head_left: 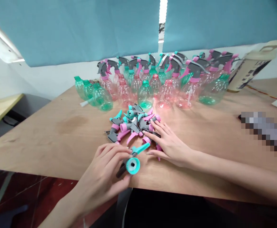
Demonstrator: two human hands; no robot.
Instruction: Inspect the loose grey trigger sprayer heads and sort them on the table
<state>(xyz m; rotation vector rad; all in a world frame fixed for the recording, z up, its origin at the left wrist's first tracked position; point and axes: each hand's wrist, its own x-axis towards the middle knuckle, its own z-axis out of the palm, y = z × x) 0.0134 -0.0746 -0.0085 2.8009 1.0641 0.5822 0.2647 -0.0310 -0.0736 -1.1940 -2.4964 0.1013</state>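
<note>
Between the fingers and thumb of my left hand is a grey spray head with a teal collar and trigger, its collar opening turned toward me. My right hand has its fingers apart and rests at the right side of a pile of loose spray heads. Its fingertips touch the pink and grey heads there; nothing is gripped in it. The pile mixes pink-collared and teal-collared heads. Behind it stand uncapped bottles, among them a green bottle and a pink bottle.
Several bottles with spray heads fitted stand along the back of the wooden table. Three open green bottles are at the left of the group. A large cream flask stands back right. A blurred-out object lies at the right.
</note>
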